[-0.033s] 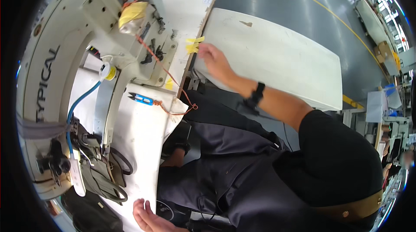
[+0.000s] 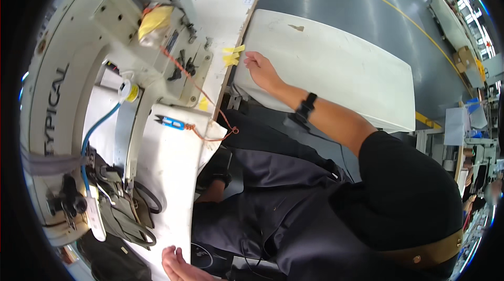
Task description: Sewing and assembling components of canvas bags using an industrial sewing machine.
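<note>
My right hand [image 2: 262, 72] is over the edge of the white side table [image 2: 331, 65], beside strips of yellow tape [image 2: 231, 56] stuck near the worktable's edge. Its fingers are loosely bent and apart, with nothing visible in them. At the lower edge, my left hand [image 2: 178, 266] hovers by the near edge of the white worktable [image 2: 170, 181], fingers curled but loose, thumb apart, holding nothing I can see. Blue thread snips [image 2: 172, 122] lie on the worktable, tied to an orange cord [image 2: 202, 92]. A dark olive fabric piece with a loop handle [image 2: 126, 220] rests at the sewing machine [image 2: 68, 86].
A yellow-and-white wrapped bundle [image 2: 155, 24] hangs at the machine, the cord running from it. A blue tube [image 2: 98, 123] links a white round fitting [image 2: 127, 91] to a white part below. Black fabric [image 2: 113, 260] hangs at lower left. Cardboard boxes [image 2: 466, 62] stand far right.
My right hand has moved slightly away from the yellow tape. My left hand has shifted slightly downward. The view has moved a little; the snips and fabric stay in place.
</note>
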`<state>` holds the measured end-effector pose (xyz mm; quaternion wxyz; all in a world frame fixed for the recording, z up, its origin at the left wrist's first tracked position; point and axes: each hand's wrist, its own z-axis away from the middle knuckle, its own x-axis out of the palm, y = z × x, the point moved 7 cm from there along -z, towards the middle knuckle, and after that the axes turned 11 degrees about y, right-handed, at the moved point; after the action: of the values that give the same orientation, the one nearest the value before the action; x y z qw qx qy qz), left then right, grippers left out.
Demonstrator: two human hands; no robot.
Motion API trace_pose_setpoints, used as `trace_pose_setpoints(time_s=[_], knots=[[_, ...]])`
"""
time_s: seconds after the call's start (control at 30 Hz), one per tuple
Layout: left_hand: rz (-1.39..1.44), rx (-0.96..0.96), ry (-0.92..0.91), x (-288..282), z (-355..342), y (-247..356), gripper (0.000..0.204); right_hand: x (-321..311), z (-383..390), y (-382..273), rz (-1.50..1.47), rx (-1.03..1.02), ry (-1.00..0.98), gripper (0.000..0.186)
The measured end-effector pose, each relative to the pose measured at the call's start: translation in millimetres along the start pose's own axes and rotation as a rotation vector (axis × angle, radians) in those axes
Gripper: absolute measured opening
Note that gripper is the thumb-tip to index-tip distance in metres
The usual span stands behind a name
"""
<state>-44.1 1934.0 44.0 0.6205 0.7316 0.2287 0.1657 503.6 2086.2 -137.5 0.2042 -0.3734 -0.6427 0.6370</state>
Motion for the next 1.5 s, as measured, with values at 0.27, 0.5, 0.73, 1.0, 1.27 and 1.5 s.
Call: trace_pose_setpoints(time_s=[0.27, 0.5, 0.73, 1.0, 1.27, 1.5], knots=[[-0.279, 0.235, -0.086, 46, 9, 66, 0.023, 57, -16, 45, -0.303, -0.079, 0.046, 0.054], [-0.485, 0.177, -0.025, 24, 16, 86, 0.018, 112, 12, 72, -0.807, 0.486, 0.029, 0.052], [-0.453, 0.125, -0.095, 76, 0, 58, 0.011, 27, -27, 91, -0.561, 0.475, 0.023, 0.043], [-0.566, 0.254, -0.118, 33, 6, 74, 0.022, 95, 2, 59, -0.444, 0.161, -0.089, 0.07], [-0.933, 0.795, -0.216, 63, -26, 83, 0.014, 4, 11, 81, -0.338, 0.269, -0.31, 0.047], [-0.869, 0.925, -0.012, 71, -77, 73, 0.036, -2, 104, -102, -0.025, -0.13, -0.529, 0.028]])
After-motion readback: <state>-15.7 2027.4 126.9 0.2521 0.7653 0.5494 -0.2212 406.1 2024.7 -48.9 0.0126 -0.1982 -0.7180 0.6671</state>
